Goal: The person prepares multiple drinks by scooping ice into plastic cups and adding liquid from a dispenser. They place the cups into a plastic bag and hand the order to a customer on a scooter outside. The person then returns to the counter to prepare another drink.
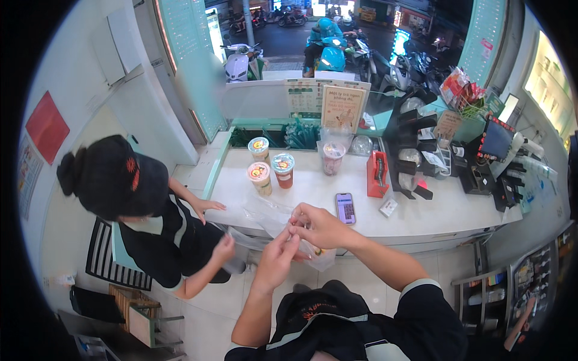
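Both my hands meet in front of me at the counter's near edge. My left hand (278, 257) and my right hand (319, 225) pinch a clear plastic bag (324, 258) between their fingertips; a cup, mostly hidden, appears to be inside it. On the white counter (311, 210) beyond stand three sealed drink cups: one with a pale lid (259, 177), one reddish with a blue lid (284, 170), one creamy (258, 150). A further cup in a clear bag (333, 158) stands further right. A smartphone (346, 208) lies right of my hands.
A co-worker (149, 216) in a black cap stands at the left, holding a clear bag. A red tape dispenser (377, 174), a small white box (388, 208), a black cup rack (406, 149) and a tablet (496, 138) occupy the counter's right side. A menu sign stands behind.
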`<action>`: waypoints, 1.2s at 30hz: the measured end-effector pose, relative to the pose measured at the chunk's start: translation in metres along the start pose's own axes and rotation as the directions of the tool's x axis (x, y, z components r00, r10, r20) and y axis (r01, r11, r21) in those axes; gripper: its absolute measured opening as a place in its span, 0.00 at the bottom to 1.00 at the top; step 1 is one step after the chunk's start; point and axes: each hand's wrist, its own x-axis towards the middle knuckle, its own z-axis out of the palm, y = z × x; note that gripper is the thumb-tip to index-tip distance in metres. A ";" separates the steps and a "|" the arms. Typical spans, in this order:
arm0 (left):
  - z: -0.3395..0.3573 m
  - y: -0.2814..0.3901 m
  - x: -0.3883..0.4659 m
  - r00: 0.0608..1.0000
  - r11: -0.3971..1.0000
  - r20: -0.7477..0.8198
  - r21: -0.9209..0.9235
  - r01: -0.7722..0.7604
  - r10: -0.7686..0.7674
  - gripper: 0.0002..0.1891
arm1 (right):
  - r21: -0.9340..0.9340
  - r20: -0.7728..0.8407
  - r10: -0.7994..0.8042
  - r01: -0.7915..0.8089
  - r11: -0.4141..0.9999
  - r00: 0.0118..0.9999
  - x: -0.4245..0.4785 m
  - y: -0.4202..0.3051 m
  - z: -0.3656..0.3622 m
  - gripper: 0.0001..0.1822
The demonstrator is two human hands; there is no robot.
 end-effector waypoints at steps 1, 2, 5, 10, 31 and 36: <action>0.007 0.001 -0.009 0.998 0.998 0.004 0.039 0.059 -0.059 0.25 | 0.103 -0.004 0.026 -0.025 0.994 1.000 -0.011 0.006 0.006 0.13; 0.014 0.001 -0.017 0.993 0.991 0.007 0.072 0.115 -0.115 0.24 | 0.200 -0.003 0.055 -0.054 0.978 0.998 -0.021 0.018 0.013 0.13; 0.028 -0.025 -0.049 0.974 0.953 -0.022 0.206 0.223 -0.223 0.22 | 0.436 0.125 0.213 -0.247 0.866 0.969 -0.047 0.061 0.048 0.16; 0.022 -0.087 -0.105 0.952 0.727 0.090 0.668 0.160 -0.292 0.23 | -0.034 0.272 0.345 -0.349 0.936 0.898 -0.095 0.102 0.094 0.22; -0.265 -0.218 -0.475 0.861 0.777 -0.394 0.410 0.478 -0.322 0.22 | -0.816 0.393 0.620 -0.053 0.576 0.679 0.034 0.147 0.486 0.25; -0.370 -0.230 -0.486 0.850 0.757 -0.201 0.387 0.526 -0.487 0.24 | -0.738 0.339 0.574 -0.168 0.654 0.745 0.106 0.097 0.571 0.14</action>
